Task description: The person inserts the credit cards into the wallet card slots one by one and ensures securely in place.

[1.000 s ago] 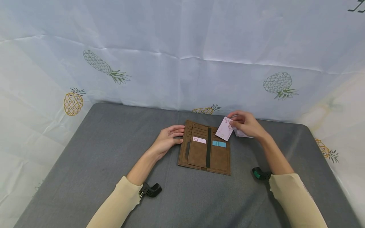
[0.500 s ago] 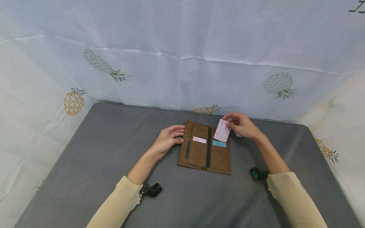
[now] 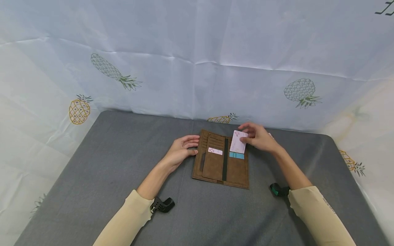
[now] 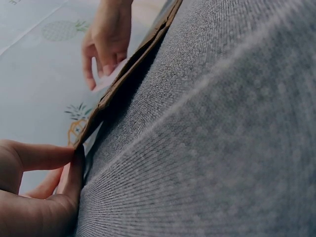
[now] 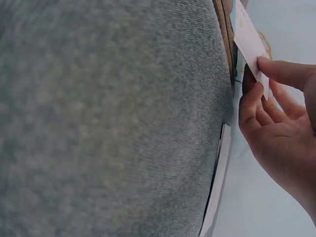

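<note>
- Left hand (image 3: 181,151) pinches the wallet (image 3: 213,167) by its left edge.
- Right hand (image 3: 260,137) pinches a pink card (image 3: 237,142) over the wallet's right half.
- The wallet lies open on the table (image 3: 138,147), near its far edge.

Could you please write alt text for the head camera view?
A person's right hand holds a pale-pink card over an open brown wallet on a grey table, while the left hand grips the wallet's left edge. A blue card shows in one slot.
</note>
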Demonstrator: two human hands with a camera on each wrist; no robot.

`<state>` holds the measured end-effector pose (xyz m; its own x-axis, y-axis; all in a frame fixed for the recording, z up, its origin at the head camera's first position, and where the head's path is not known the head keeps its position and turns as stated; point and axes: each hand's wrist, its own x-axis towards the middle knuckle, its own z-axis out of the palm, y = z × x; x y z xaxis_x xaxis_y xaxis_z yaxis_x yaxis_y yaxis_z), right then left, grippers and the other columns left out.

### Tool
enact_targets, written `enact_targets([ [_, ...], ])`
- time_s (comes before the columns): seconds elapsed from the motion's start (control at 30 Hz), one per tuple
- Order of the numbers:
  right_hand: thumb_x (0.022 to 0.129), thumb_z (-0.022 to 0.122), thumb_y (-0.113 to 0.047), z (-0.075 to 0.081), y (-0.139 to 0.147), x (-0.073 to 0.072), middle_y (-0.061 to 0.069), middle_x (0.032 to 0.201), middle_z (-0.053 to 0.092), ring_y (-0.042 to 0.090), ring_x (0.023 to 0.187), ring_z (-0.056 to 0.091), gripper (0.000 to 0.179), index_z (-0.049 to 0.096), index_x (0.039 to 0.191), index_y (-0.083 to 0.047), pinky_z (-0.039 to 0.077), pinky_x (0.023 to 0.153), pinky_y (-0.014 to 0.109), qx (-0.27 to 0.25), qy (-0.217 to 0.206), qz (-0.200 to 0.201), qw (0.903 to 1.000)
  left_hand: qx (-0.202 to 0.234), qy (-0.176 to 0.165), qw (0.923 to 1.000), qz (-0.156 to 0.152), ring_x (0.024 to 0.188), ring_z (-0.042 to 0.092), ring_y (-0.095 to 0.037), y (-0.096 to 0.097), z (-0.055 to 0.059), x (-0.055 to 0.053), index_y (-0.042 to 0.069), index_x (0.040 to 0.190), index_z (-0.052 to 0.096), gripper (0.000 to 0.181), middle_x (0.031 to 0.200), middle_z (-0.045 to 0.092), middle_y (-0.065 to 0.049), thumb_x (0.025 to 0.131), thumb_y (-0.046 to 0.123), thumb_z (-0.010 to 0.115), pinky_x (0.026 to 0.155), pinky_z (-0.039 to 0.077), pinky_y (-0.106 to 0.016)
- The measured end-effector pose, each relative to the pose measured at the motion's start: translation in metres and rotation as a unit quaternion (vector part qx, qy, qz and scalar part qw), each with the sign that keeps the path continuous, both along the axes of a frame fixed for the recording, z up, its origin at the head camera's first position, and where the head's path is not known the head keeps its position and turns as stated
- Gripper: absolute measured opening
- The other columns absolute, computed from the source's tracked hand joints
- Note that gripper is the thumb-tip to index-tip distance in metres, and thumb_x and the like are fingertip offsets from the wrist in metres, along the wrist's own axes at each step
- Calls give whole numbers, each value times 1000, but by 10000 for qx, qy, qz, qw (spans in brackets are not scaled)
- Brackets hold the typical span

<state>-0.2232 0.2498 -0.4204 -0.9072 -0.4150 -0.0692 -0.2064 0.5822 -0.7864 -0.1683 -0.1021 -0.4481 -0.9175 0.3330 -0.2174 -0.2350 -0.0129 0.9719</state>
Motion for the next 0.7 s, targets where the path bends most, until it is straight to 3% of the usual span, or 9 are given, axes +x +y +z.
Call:
enact_targets([
  [0.4, 102, 71, -2, -1, -6, 3, 31, 131, 71, 18, 104, 73, 37, 63, 136, 8, 57, 78, 18, -63, -22, -64, 10000, 11, -22, 10000, 12, 146, 57, -33, 0, 0, 0, 3, 156, 54, 62, 156, 57, -20, 97, -14, 65, 102, 58, -24],
  [0.7, 103, 71, -2, -3, -6, 4, 30, 126, 73, 11, 97, 71, 36, 62, 135, 10, 57, 78, 19, 106, -68, -67, 9999, 0, -9, 10000, 22, 147, 57, -33, 0, 0, -1, 3, 156, 54, 62, 157, 57, -20, 97, -14, 65, 102, 58, -24],
])
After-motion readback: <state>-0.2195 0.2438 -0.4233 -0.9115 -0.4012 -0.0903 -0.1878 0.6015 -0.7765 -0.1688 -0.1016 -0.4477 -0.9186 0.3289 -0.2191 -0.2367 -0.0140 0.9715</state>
